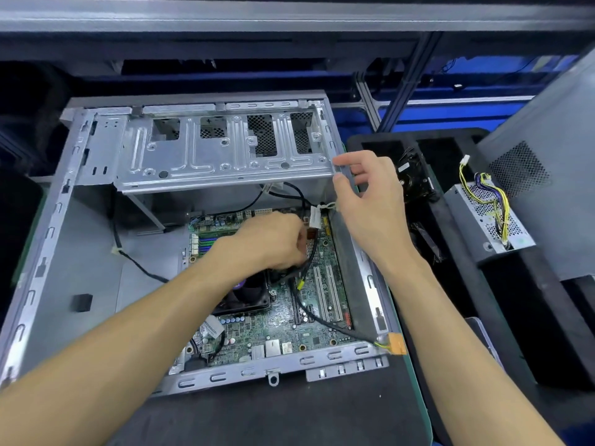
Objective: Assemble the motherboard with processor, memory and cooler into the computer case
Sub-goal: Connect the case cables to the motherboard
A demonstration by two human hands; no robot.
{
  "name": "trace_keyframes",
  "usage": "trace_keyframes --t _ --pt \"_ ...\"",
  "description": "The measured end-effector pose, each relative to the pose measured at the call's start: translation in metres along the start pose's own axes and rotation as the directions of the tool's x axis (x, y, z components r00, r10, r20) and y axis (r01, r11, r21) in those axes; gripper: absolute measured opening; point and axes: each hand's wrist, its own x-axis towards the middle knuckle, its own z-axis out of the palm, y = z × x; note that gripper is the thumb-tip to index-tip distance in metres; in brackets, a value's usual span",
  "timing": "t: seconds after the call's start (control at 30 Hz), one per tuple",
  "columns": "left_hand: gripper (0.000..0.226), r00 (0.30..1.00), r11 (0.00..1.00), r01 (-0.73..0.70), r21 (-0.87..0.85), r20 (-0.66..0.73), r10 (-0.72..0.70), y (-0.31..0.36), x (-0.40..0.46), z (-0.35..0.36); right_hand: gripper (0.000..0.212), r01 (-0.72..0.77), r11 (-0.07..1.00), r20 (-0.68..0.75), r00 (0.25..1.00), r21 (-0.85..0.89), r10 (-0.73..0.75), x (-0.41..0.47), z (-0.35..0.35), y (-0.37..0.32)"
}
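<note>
The open grey computer case (64, 252) lies flat in front of me with its drive cage (225, 156) swung up at the far side. The green motherboard (289, 323) sits inside, carrying a black cooler fan (248, 294). My left hand (273, 243) reaches over the board with curled fingers and grips a black cable (309, 255) near the board's far edge. My right hand (367, 197) holds the right end of the drive cage between fingers and thumb. A second black cable ends in an orange connector (396, 344) on the case's near right rim.
A power supply (492, 217) with yellow and purple wires rests on black foam trays (450, 284) to the right. A grey case panel (553, 156) leans at the far right. A black mat (273, 413) lies under the case's near edge.
</note>
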Motion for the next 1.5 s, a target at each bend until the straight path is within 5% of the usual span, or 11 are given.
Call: trace_keyframes --t 0.13,0.27,0.37,0.53,0.77,0.9,1.1,1.3,1.4,1.5 --pt "0.061 0.982 0.986 0.039 0.162 0.176 -0.067 0.004 -0.003 0.003 0.019 -0.004 1.0 -0.006 1.0 0.01 0.004 0.0 0.001 0.0" --pt "0.036 0.97 0.986 -0.013 0.168 0.24 -0.029 0.006 -0.004 0.008 0.019 -0.012 1.0 -0.005 1.0 0.017 0.012 0.0 0.001 0.0" --pt "0.023 0.982 1.0 -0.009 -0.005 0.187 0.01 0.001 -0.001 0.002 0.019 -0.015 0.999 -0.009 1.0 0.029 0.015 0.0 0.001 0.0" --pt "0.032 0.999 0.992 -0.026 -0.121 -0.023 0.024 -0.005 0.004 -0.005 0.018 -0.007 1.0 -0.009 1.0 0.026 0.007 0.0 0.001 0.0" --pt "0.041 0.998 0.992 -0.009 0.123 -0.056 0.016 -0.014 0.002 -0.015 0.018 0.001 0.999 -0.025 1.0 0.054 0.0 0.0 0.002 0.001" --pt "0.045 0.969 0.988 0.006 0.156 -0.246 0.033 -0.021 0.007 -0.016 0.018 -0.007 0.998 -0.021 1.0 0.055 0.008 0.0 0.001 0.0" --pt "0.036 0.98 0.996 -0.082 -0.045 -0.183 0.073 -0.017 0.019 -0.001 0.019 -0.01 0.999 -0.012 1.0 0.044 0.01 0.001 0.001 0.0" --pt "0.042 0.945 0.955 -0.012 -0.297 -0.315 -0.086 -0.007 0.026 -0.009 0.02 -0.013 0.998 -0.019 1.0 0.056 0.014 0.001 0.002 0.0" --pt "0.039 0.964 0.945 -0.003 -0.328 -0.253 -0.085 -0.005 0.023 -0.016 0.019 -0.017 0.998 -0.016 1.0 0.059 0.018 0.001 0.002 0.0" --pt "0.041 0.985 0.847 -0.004 -0.531 -0.15 -0.089 -0.005 0.023 -0.02 0.019 -0.02 0.998 -0.014 1.0 0.056 0.021 0.002 0.002 0.001"
